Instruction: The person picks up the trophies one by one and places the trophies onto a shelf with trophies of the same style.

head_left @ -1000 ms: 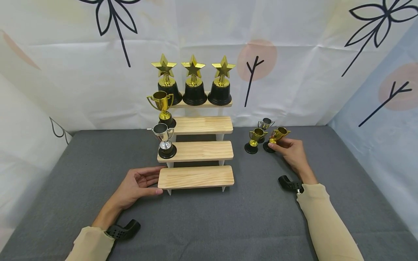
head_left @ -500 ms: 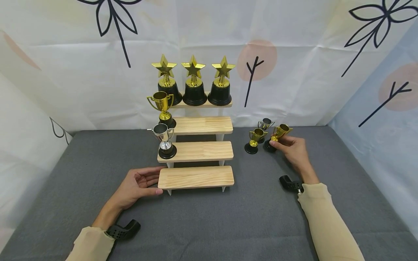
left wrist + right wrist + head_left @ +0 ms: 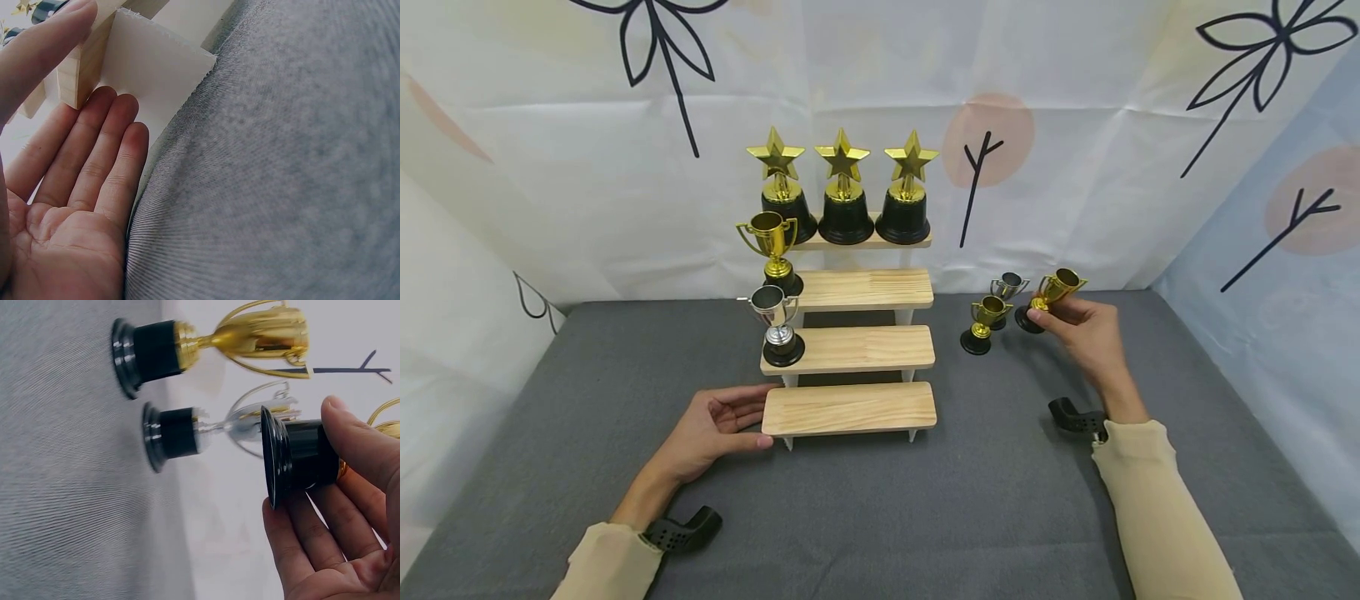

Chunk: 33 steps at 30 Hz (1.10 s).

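My right hand (image 3: 1088, 335) pinches a small gold trophy cup (image 3: 1057, 287) at its black base, thumb on one side and fingers on the other. In the right wrist view that base (image 3: 305, 453) is raised off the cloth. Beside it stand another gold trophy cup (image 3: 989, 312) and a silver trophy cup (image 3: 1009, 286), partly hidden. My left hand (image 3: 715, 423) rests at the left end of the bottom step of a wooden display stand (image 3: 850, 408). Its fingers lie extended along the white side support (image 3: 150, 69), with the thumb by the board's edge.
Three gold star trophies (image 3: 844, 187) line the stand's top step. A gold trophy cup (image 3: 770, 237) and a silver trophy cup (image 3: 777, 312) occupy the left ends of the steps below. Grey cloth (image 3: 880, 517) covers the table, and a printed white curtain (image 3: 1075, 208) hangs behind.
My right hand has lifted the gold trophy cup and moved it up and to the right, away from the other two cups. The left hand has stayed at the stand.
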Each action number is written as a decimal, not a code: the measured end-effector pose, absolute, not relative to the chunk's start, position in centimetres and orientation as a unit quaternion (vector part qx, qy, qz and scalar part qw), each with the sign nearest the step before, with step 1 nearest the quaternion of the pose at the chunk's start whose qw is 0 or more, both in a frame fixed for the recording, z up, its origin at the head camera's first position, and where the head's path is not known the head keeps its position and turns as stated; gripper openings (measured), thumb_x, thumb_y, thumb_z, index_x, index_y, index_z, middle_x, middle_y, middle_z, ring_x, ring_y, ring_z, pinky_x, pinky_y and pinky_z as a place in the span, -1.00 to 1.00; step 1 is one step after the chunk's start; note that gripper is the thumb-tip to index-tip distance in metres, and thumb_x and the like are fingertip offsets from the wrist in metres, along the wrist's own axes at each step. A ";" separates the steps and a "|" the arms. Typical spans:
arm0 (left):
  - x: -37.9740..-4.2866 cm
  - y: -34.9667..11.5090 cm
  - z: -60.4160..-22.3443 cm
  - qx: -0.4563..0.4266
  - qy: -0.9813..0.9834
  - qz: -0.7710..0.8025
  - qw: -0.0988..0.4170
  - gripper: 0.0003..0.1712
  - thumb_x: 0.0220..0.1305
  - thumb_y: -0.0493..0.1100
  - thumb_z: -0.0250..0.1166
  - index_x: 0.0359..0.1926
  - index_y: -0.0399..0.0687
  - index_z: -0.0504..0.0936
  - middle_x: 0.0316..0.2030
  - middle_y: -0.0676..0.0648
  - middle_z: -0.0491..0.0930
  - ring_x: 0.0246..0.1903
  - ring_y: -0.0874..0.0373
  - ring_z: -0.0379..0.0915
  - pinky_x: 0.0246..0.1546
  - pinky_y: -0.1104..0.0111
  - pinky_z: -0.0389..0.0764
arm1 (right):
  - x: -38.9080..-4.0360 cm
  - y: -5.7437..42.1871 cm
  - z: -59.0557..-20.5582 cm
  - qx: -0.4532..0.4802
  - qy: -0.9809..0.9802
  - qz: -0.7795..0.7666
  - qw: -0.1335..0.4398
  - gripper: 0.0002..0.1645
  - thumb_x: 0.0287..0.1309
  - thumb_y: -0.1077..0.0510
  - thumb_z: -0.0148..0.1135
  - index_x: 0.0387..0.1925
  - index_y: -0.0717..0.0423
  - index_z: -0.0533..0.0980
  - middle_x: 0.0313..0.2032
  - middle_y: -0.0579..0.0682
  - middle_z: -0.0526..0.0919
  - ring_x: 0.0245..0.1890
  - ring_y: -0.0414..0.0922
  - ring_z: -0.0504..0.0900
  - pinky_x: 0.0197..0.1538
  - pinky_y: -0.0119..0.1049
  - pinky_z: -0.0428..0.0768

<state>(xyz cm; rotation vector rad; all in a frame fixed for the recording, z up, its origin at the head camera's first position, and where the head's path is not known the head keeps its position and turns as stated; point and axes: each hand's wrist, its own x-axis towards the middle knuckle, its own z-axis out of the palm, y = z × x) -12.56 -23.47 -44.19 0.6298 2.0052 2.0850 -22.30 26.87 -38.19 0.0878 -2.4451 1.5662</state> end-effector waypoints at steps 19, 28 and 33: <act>-12.4 -23.6 -44.3 0.217 0.675 0.700 0.086 -0.24 0.05 -0.61 0.42 0.26 -0.76 0.31 0.19 -0.15 0.59 0.12 0.14 0.60 0.15 0.31 0.64 | -21.0 25.5 -34.9 0.085 -0.801 0.566 0.178 -0.53 0.19 0.25 0.47 0.10 0.39 0.62 -0.04 -0.10 0.76 0.01 -0.30 0.67 0.01 -0.55 0.64; -12.5 -23.6 -44.4 0.211 0.675 0.701 0.092 -0.21 0.03 -0.58 0.44 0.28 -0.73 0.31 0.17 0.01 0.61 0.12 0.14 0.59 0.15 0.30 0.64 | -20.4 24.8 -33.7 0.122 -0.773 0.595 0.183 -0.59 0.17 0.34 0.46 0.06 0.39 0.64 -0.06 -0.07 0.77 0.04 -0.22 0.68 0.02 -0.52 0.64; -12.5 -23.5 -44.4 0.208 0.677 0.701 0.092 -0.21 0.03 -0.58 0.45 0.29 -0.71 0.32 0.17 -0.01 0.61 0.13 0.14 0.59 0.15 0.29 0.64 | -20.1 24.3 -33.3 0.145 -0.760 0.607 0.182 -0.59 0.15 0.38 0.45 0.05 0.45 0.63 -0.05 0.02 0.76 0.03 -0.18 0.69 0.05 -0.49 0.66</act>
